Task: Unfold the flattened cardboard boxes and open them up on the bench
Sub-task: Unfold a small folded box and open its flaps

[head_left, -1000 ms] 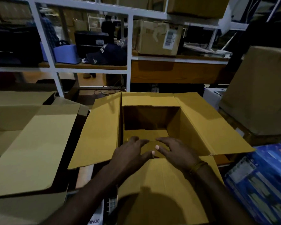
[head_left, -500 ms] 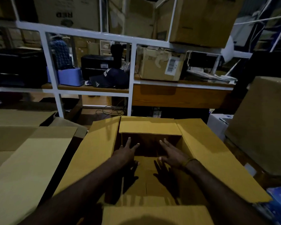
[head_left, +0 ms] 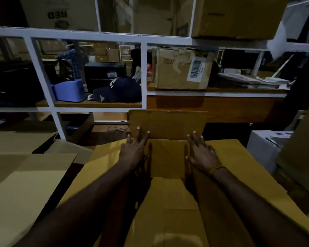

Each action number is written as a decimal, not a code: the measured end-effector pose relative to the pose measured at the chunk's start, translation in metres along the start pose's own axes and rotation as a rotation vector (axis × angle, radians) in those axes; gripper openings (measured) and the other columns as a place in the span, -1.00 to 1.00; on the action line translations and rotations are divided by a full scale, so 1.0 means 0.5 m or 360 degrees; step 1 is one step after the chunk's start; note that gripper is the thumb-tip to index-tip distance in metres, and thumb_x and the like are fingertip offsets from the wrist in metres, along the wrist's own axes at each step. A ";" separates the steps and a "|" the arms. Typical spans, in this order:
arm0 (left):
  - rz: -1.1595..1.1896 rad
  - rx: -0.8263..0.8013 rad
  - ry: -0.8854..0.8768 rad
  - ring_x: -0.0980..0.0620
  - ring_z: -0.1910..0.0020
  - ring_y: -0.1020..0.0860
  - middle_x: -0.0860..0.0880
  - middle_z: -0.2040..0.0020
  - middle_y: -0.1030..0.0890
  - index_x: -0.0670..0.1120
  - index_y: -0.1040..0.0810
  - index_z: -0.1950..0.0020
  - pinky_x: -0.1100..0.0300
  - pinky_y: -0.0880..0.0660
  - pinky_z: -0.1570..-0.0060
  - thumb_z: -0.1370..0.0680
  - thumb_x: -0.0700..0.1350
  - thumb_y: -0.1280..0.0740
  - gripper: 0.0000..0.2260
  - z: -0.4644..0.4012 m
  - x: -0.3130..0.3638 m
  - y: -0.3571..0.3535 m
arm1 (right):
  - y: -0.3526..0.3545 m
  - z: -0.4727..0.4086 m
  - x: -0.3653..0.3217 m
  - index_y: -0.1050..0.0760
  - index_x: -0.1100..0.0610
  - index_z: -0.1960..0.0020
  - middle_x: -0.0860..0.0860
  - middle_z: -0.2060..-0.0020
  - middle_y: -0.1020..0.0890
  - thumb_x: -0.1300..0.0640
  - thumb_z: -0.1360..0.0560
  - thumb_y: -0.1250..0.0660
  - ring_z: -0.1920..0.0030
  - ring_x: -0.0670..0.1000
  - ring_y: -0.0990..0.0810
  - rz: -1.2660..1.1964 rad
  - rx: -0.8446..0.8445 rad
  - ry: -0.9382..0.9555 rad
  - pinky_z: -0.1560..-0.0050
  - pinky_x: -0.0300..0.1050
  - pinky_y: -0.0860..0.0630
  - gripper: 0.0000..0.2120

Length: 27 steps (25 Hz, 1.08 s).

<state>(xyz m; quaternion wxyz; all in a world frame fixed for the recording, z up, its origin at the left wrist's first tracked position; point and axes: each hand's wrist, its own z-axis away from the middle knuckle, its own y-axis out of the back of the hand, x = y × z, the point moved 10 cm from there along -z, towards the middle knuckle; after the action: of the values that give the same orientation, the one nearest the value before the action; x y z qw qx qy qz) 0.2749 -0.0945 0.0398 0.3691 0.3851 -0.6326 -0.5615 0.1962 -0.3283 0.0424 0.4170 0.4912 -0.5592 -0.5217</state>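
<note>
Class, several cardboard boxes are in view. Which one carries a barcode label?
The closed box on the middle shelf, right of the dark cap. Its white barcode label faces us; no other box in view shows one.

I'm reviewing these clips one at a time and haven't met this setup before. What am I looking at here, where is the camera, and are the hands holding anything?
No machine here: a person works with bare hands, and the single wide-angle camera sits on their head, looking forward and down. The left hand and right hand both reach into an opened cardboard box on the bench. Their fingers are straight, pressing against its far flap, which stands up; nothing is gripped. More cardboard lies to the left. Behind is a white shelf frame with a dark cap, a blue container and a labelled carton.
</note>
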 end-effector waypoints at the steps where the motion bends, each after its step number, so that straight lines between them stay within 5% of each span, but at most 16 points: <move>1: -0.0018 -0.0021 0.0037 -0.32 -0.56 0.07 -0.06 -0.57 0.38 0.18 0.33 -0.56 -0.30 -0.26 -0.39 -0.58 0.15 -0.30 -0.15 -0.018 -0.010 -0.001 | -0.004 -0.020 0.011 0.25 -0.06 -0.59 -0.03 -0.57 0.28 -0.08 -0.60 -0.24 -0.58 0.14 0.14 -0.0001 -0.0014 -0.0026 -0.48 0.30 -0.11 -0.20; 11: -0.0147 -0.0219 0.0198 -0.40 -0.51 -0.02 -0.02 -0.60 0.21 0.18 0.23 -0.58 -0.38 -0.37 -0.25 -0.59 0.04 -0.32 -0.19 -0.056 -0.028 -0.056 | -0.059 -0.102 0.041 0.16 -0.09 -0.58 0.01 -0.55 0.05 -0.16 -0.46 -0.42 -0.51 0.21 -0.11 0.0336 -0.0128 -0.0115 -0.30 0.30 -0.34 -0.05; 17: -0.0220 -0.0211 0.0238 -0.40 -0.47 -0.12 -0.04 -0.60 0.25 0.17 0.28 -0.58 -0.22 -0.51 -0.16 -0.57 -0.03 -0.35 -0.13 -0.037 -0.029 -0.053 | -0.062 -0.101 0.043 0.27 -0.14 -0.57 0.06 -0.57 0.13 -0.18 -0.43 -0.46 -0.54 0.21 0.01 0.0344 -0.0199 -0.0213 -0.33 0.31 -0.31 0.05; 23: -0.0232 -0.0172 0.0252 -0.38 -0.47 -0.12 -0.01 -0.61 0.19 0.20 0.27 -0.57 -0.18 -0.51 -0.15 -0.60 -0.05 -0.29 -0.19 -0.004 -0.040 -0.062 | -0.059 -0.064 0.046 0.20 -0.18 -0.58 0.01 -0.57 0.01 -0.16 -0.44 -0.45 -0.54 0.17 -0.03 0.0271 -0.0200 -0.0227 -0.33 0.30 -0.31 -0.01; 27: -0.0110 -0.0195 0.0248 -0.42 -0.45 -0.12 -0.04 -0.60 0.07 0.18 0.14 -0.58 -0.33 -0.43 -0.19 -0.56 -0.01 -0.35 -0.21 0.012 -0.050 -0.072 | -0.048 -0.032 0.033 0.01 -0.16 -0.55 0.08 -0.49 -0.16 -0.11 -0.44 -0.46 -0.47 0.19 -0.17 0.0183 -0.0096 -0.0210 -0.32 0.32 -0.31 -0.13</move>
<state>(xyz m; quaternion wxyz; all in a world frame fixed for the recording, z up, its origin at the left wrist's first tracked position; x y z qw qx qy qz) 0.2830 -0.0720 0.0028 0.4205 0.4258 -0.5527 -0.5800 0.2119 -0.3468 0.0196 0.4232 0.4101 -0.5966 -0.5448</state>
